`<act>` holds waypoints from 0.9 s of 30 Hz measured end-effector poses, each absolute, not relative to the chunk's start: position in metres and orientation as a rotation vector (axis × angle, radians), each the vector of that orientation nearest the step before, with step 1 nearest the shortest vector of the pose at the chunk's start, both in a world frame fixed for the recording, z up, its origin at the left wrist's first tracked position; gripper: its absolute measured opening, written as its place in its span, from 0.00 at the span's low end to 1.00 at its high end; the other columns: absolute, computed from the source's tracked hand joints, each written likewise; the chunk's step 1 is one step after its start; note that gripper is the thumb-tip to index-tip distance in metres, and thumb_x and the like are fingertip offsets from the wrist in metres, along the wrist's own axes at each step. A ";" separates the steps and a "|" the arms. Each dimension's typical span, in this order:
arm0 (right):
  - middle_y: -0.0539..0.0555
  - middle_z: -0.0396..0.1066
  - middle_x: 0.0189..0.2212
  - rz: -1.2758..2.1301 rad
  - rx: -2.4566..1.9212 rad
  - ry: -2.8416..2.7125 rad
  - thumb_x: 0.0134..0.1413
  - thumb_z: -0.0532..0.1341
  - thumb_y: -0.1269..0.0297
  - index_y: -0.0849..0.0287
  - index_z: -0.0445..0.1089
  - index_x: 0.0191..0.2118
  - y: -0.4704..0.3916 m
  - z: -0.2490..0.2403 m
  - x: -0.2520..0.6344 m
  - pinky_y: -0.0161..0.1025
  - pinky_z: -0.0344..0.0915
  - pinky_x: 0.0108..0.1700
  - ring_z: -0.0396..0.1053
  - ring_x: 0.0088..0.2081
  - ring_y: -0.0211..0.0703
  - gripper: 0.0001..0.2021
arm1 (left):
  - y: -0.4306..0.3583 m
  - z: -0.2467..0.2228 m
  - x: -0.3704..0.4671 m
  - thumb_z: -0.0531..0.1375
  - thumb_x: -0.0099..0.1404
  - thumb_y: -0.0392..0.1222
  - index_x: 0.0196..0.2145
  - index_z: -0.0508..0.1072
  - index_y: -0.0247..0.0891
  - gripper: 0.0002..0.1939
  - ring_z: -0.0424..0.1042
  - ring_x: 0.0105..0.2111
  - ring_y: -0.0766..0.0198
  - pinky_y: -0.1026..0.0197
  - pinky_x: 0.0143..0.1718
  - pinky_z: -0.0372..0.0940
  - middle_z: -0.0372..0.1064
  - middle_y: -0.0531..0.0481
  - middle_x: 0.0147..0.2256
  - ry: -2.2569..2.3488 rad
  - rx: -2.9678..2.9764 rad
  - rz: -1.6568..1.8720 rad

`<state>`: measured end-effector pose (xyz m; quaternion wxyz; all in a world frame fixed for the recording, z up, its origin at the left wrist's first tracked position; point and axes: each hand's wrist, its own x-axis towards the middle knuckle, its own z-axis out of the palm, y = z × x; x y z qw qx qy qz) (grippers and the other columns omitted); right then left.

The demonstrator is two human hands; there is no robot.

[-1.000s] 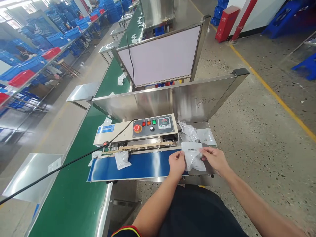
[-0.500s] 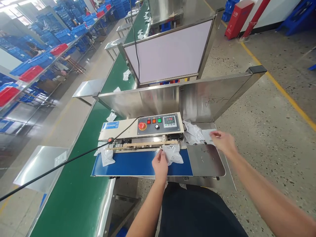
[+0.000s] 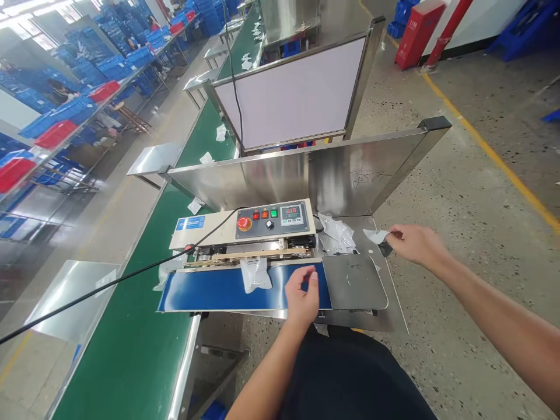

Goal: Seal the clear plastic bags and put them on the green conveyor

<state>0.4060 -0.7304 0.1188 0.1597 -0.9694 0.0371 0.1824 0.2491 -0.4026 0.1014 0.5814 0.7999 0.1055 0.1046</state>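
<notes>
The right grip [image 3: 415, 245] is pinching one end of a white bag [image 3: 374, 235] between thumb and fingers, the rest of the bag reaching out just left of the fingertips; whether it has left the surface below, I cannot tell. The left grip [image 3: 303, 294] is released, its fingers loosely curled above the blue belt [image 3: 210, 291], and a second bag [image 3: 256, 275] hangs from the sealing machine [image 3: 210, 230] just to its left, apart from the fingers. A small pile of bags [image 3: 336, 234] lies between the two grips, a little beyond them, and the metal plate [image 3: 356, 283] is just right of the left grip. Half a second ago the left grip was pinching a bag at the machine's edge; it has let go and that bag now sits farther left along the belt. A second ago both grips were on one bag, while now they are well apart. Beyond the left grip, the control panel [image 3: 271, 220] shows red digits too blurred to read surely, the blue label [image 3: 191, 223] has print too small to read, and the handwriting [image 3: 370, 179] scrawled on the steel panel [image 3: 271, 181] is illegible.
</notes>
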 end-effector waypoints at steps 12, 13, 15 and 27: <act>0.56 0.79 0.31 0.424 -1.759 0.087 0.63 0.60 0.26 0.56 0.80 0.31 -0.665 0.158 0.315 0.45 0.72 0.42 0.74 0.36 0.50 0.34 | -0.464 0.115 0.272 0.57 0.81 0.55 0.44 0.86 0.39 0.22 0.82 0.41 0.54 0.56 0.46 0.75 0.85 0.42 0.41 0.024 1.727 0.098; 0.57 0.81 0.33 0.395 -1.720 0.110 0.62 0.60 0.24 0.56 0.81 0.33 -0.658 0.146 0.306 0.47 0.74 0.45 0.76 0.39 0.53 0.35 | -0.459 0.110 0.268 0.58 0.81 0.57 0.43 0.86 0.37 0.23 0.80 0.39 0.55 0.58 0.43 0.73 0.84 0.43 0.39 0.110 1.704 0.071; 0.59 0.82 0.36 0.342 -1.763 0.142 0.58 0.65 0.25 0.56 0.83 0.37 -0.647 0.125 0.293 0.49 0.75 0.47 0.78 0.41 0.57 0.34 | -0.448 0.100 0.261 0.58 0.79 0.60 0.41 0.86 0.37 0.26 0.77 0.36 0.56 0.59 0.41 0.71 0.82 0.44 0.36 0.200 1.674 0.009; 0.58 0.82 0.32 0.489 -1.874 0.408 0.60 0.67 0.46 0.55 0.82 0.35 -0.584 0.064 0.331 0.43 0.80 0.36 0.81 0.33 0.52 0.17 | -0.400 0.052 0.290 0.71 0.60 0.62 0.30 0.84 0.35 0.23 0.75 0.33 0.55 0.56 0.40 0.70 0.78 0.47 0.28 0.715 1.348 -0.159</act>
